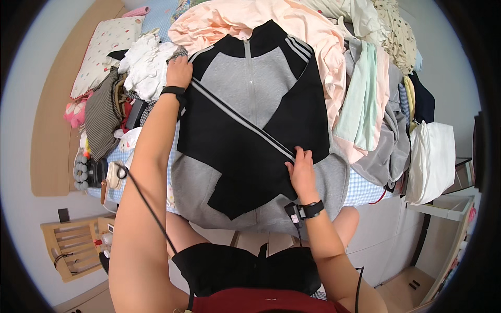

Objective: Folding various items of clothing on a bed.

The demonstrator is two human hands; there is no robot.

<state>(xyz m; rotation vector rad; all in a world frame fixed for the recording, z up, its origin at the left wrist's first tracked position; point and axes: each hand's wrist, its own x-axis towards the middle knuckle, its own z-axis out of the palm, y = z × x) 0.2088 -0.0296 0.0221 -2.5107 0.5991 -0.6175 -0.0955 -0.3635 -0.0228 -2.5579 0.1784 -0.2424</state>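
Observation:
A zip-up jacket [250, 84] lies front side up before me, its collar away from me. Its body is grey, and its black sleeves with grey stripes are folded across the front, one over the other. At the shoulder edge on the left is my left hand [179, 72], its fingers against the black fabric; whether they pinch it is hidden. My right hand [303, 174] rests on the upper sleeve beside its striped edge, thumb and fingers apart. The jacket's grey hem hangs over the bed's front edge towards my lap.
Peach bedding [313, 23] lies crumpled behind the jacket. White clothes [145, 66] are heaped on the left, near a handheld garment steamer or iron [115, 175] by the bed edge. Folded mint-green fabric [358, 101] and a white cloth bundle [430, 162] are on the right.

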